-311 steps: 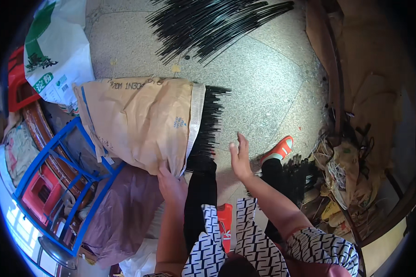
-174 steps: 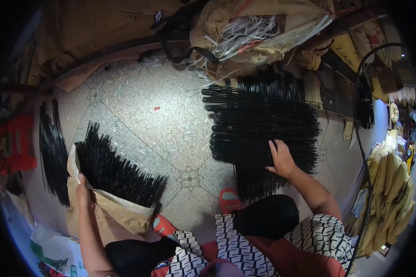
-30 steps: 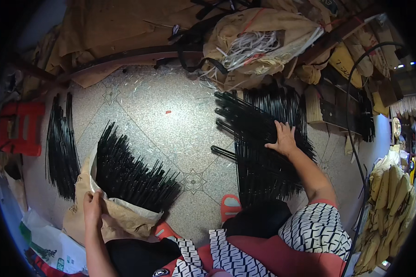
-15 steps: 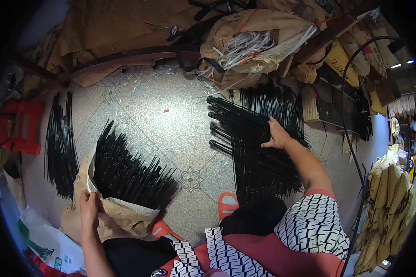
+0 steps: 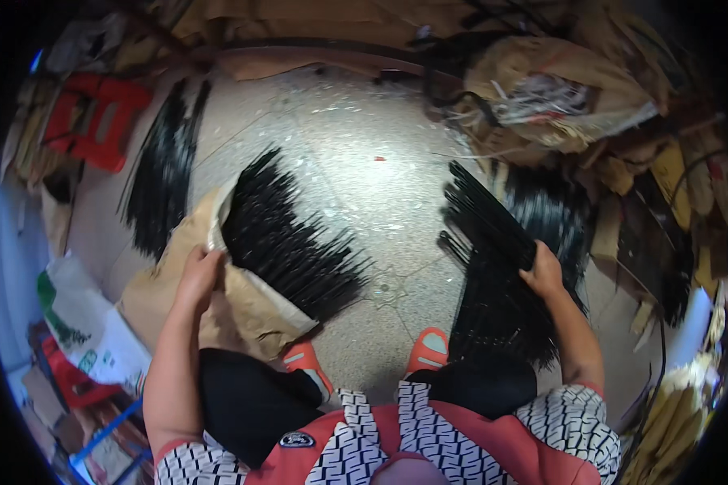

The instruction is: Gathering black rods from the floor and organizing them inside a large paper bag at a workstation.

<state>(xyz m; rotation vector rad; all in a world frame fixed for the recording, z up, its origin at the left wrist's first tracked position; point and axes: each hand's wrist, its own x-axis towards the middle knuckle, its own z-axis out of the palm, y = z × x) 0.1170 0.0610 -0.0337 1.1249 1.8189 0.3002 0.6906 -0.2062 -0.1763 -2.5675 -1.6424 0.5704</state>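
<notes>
My left hand is closed on the rim of a brown paper sack, which lies with its mouth toward the middle of the floor. Packed inside the sack, many thin black rods stick out of the mouth. On the right, my right hand is wrapped round one end of a bundle of black rods. That bundle slants across a larger heap of similar rods on the floor. My right fingertips are partly hidden by the bundle and motion blur.
More black rods lie at the far left beside a red plastic stool. At the back right sits a brown sack of pale plastic strips. My feet in orange sandals stand between the two heaps. A white-green bag is at left.
My right hand, which lay spread on the rods, has closed round a bundle of them. The left hand keeps its hold on the sack. The whole view has shifted toward the left.
</notes>
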